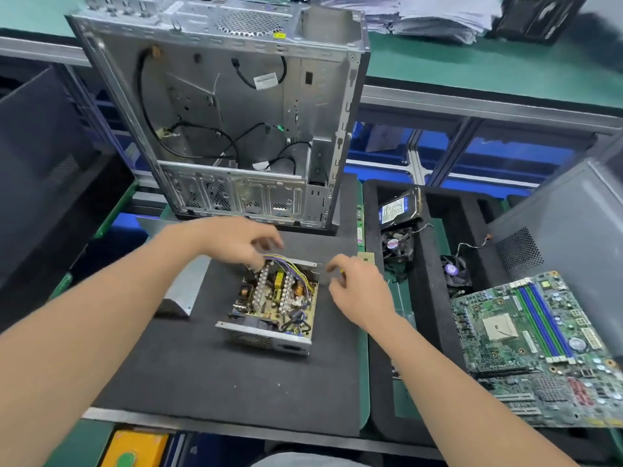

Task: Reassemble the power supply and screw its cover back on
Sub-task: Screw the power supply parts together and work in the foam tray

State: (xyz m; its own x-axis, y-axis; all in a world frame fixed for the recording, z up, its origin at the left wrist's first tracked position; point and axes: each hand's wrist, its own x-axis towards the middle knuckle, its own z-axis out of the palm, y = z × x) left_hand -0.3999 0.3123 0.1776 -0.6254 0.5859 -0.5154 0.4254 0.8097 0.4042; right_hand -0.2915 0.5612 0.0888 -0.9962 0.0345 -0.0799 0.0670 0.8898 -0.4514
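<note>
- Through the head view, we see the small grey metal power supply box (269, 308) lying open on the black foam mat (202, 382) on the green worktop (364, 392). Its lid is off, so the brown board with yellow and white parts shows.
- The left hand (236, 246) is over the far end of the box, where the purple and yellow wires (286, 261) come out. Its fingers bend down, but they are blurry. We cannot tell if its grip has the wires.
- The right hand (357, 284) is just beside the far right corner of the box. Its fingers curl loosely. We cannot tell if its grip pinches anything.
- A bent grey metal sheet (192, 284) lies on the left of the mat, near the box but apart from it. We think this is the cover.
- We think the box is stiff and a bit heavy, so its outer metal walls are the safe place to hold. The parts inside look easy to break. The wires are soft and need tucking in so the cover does not squash them.
- The cover looks thin with sharp edges, so we would hold it by its flat sides.
- Behind the mat stands a big open grey computer case (229, 112).
</note>
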